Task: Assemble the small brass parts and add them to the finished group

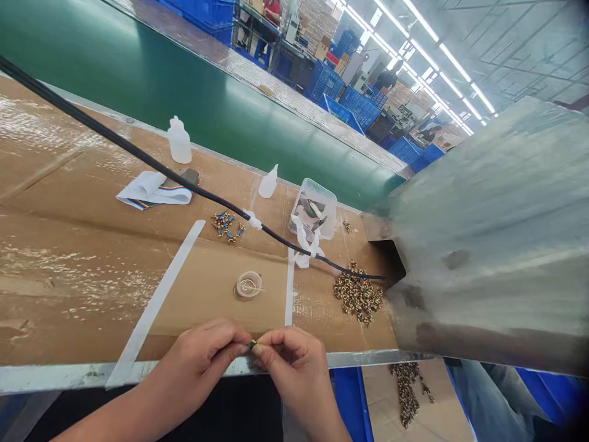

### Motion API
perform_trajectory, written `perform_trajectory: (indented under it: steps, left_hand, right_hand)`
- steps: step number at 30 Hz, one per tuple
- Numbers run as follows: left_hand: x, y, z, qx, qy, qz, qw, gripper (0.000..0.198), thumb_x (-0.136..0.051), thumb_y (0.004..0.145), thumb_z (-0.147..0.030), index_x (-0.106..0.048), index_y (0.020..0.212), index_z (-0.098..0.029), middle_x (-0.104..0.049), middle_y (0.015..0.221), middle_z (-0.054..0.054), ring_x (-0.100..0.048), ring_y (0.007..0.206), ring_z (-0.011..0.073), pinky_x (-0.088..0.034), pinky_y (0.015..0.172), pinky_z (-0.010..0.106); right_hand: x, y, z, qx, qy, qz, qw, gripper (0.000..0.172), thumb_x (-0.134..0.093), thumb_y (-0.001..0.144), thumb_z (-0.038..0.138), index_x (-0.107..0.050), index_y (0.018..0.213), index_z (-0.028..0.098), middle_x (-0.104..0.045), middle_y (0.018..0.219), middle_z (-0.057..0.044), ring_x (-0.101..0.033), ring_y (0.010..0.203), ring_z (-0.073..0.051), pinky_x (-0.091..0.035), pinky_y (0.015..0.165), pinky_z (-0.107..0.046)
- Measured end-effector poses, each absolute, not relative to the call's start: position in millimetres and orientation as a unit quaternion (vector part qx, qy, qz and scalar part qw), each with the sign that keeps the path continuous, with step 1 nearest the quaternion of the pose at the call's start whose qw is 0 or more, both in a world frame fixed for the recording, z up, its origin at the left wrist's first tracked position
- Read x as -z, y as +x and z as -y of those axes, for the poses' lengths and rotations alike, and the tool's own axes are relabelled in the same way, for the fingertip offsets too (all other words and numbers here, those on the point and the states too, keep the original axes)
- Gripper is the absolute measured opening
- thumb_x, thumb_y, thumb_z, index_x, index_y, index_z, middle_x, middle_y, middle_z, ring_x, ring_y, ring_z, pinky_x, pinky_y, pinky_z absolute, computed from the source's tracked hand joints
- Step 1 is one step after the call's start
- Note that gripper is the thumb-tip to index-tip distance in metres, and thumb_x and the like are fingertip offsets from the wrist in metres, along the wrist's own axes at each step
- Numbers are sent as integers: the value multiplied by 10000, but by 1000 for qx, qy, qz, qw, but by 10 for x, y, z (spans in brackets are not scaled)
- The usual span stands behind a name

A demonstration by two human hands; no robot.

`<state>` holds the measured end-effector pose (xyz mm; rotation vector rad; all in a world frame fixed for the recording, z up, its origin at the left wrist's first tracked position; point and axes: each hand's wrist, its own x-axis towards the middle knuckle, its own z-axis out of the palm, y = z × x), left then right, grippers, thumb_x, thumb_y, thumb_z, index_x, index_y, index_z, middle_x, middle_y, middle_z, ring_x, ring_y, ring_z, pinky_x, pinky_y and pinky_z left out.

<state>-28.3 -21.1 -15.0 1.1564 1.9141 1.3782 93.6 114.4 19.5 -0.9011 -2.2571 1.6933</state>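
Note:
At the table's front edge my left hand (205,353) and my right hand (292,356) meet, thumbs and fingertips pinching one small painted figurine (253,344) between them. Little of it shows, only dark and yellowish bits. Just beyond my hands a small round clear cup (248,285) with a thin stick across it stands on the brown cardboard. A large pile of similar tiny figurines (359,293) lies to the right. A smaller group of figurines with blue parts (226,226) lies further back on the left.
A black cable (151,161) crosses above the table, with white ties on it. Behind are squeeze bottles (179,142), a folded cloth (156,190) and a clear plastic box (314,209). A green conveyor belt (184,86) runs along the back. A metal housing (488,245) bounds the right.

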Motion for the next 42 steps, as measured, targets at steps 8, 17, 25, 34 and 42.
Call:
perform_trajectory:
  steps: [8, 17, 25, 34, 42]
  left_hand:
    - [140, -297, 184, -527, 409, -705, 241, 150, -553, 903, -278, -702, 883, -271, -727, 781, -74, -676, 721, 91, -471, 659, 137]
    - [112, -270, 213, -526, 404, -710, 239, 188, -505, 922, -276, -666, 834, -237, -707, 755, -63, -663, 696, 83, -468, 643, 129]
    - [82, -294, 194, -521, 398, -709, 259, 193, -515, 908, -286, -664, 798, -230, -695, 706, -62, -642, 640, 88, -450, 589, 145]
    - [140, -275, 219, -532, 398, -695, 272, 195, -502, 932, -282, -662, 831, -237, -705, 752, -58, -652, 685, 94, -462, 632, 161]
    - [143, -261, 256, -525, 420, -694, 259, 182, -500, 934, -247, -661, 848, -238, -705, 767, -53, -661, 698, 91, -474, 648, 144]
  right_hand:
    - [-127, 933, -1143, -595, -295, 742, 91, 154, -641, 843, 271, -706, 761, 158, -647, 672, -17, -612, 625, -146, -454, 588, -234]
    - [-77, 965, -1072, -611, -317, 718, 97, 224, -648, 847, 355, -702, 812, 140, -677, 705, -53, -644, 642, -166, -485, 611, -256]
    - [-52, 937, -1058, -660, -337, 666, 90, 287, -713, 797, 417, -689, 785, 131, -658, 646, -35, -631, 593, -148, -493, 592, -245]
    - [-66, 971, -1009, -647, -324, 681, 115, 220, -672, 842, 354, -700, 792, 142, -694, 671, -52, -649, 627, -163, -489, 597, -239]
    - [-163, 965, -1081, -605, -305, 731, 83, 175, -649, 836, 291, -707, 768, 141, -691, 692, -52, -653, 644, -170, -488, 600, -241]
